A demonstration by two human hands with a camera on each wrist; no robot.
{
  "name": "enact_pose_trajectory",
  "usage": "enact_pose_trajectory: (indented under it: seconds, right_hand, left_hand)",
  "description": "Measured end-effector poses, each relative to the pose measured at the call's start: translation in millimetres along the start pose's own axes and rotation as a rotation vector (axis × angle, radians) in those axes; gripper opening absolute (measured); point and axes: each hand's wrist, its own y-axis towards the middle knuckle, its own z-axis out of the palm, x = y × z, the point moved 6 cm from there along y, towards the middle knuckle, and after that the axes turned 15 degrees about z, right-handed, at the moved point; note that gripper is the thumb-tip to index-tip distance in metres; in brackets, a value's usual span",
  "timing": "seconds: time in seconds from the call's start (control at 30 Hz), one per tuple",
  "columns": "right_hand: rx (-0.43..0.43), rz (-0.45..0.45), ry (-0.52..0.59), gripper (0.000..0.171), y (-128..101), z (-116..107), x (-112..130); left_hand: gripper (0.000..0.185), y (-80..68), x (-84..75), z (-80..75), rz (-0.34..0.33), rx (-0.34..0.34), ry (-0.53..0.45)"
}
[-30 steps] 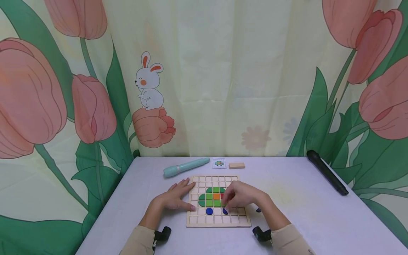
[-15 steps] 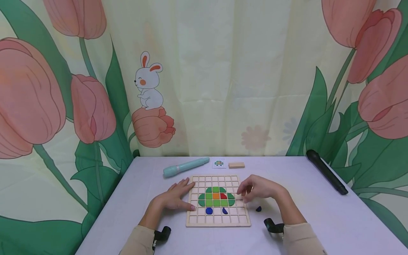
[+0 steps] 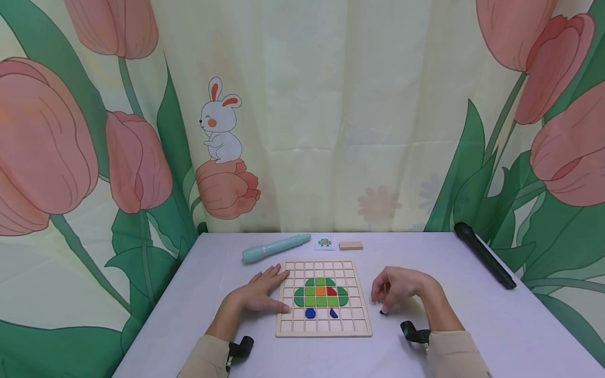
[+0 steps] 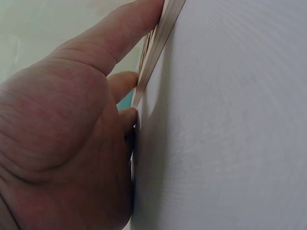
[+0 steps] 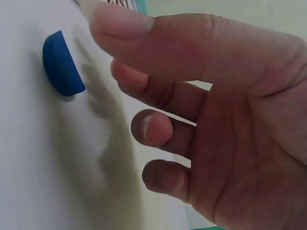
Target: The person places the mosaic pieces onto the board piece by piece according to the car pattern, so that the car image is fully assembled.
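A wooden grid board (image 3: 323,331) lies on the white table. It holds a green tile shape (image 3: 321,301) with an orange tile (image 3: 321,291) and a red tile (image 3: 331,290), and below it two blue pieces (image 3: 310,313). My left hand (image 3: 260,291) rests flat on the table, its fingers touching the board's left edge (image 4: 160,38). My right hand (image 3: 402,286) hovers to the right of the board, fingers loosely curled and holding nothing. Just under its fingertips a loose blue piece (image 3: 382,312) lies on the table, and in the right wrist view this blue piece (image 5: 61,64) is clear of the fingers.
At the back of the table (image 3: 472,325) lie a teal pen (image 3: 275,248), a small picture card (image 3: 324,242) and a plain wooden block (image 3: 351,245). A black cylinder (image 3: 484,255) lies at the right rear edge. A flowered curtain hangs behind.
My right hand has drawn back off the board to the right and now hovers over the loose blue piece. The green shape's right end is uncovered. My left hand has stayed put.
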Motion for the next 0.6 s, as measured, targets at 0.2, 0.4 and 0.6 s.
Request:
enact_pose_trajectory:
  seconds: [0.2,0.4,0.6]
  right_hand:
    - [-0.003,0.07,-0.012,0.023,2.8,1.8,-9.3]
    - [-0.062,0.097,-0.052,0.022,5.6,0.7,-9.4]
    - [-0.104,0.091,-0.055,0.019,10.6,0.1,-6.8]
  left_hand:
    - [0.109,0.8,1.0,0.7,-0.006,0.001,0.002]
    - [0.108,0.6,1.2,0.6,-0.01,0.002,0.006]
    - [0.108,-0.2,-0.3,0.5,-0.01,0.002,-0.001]
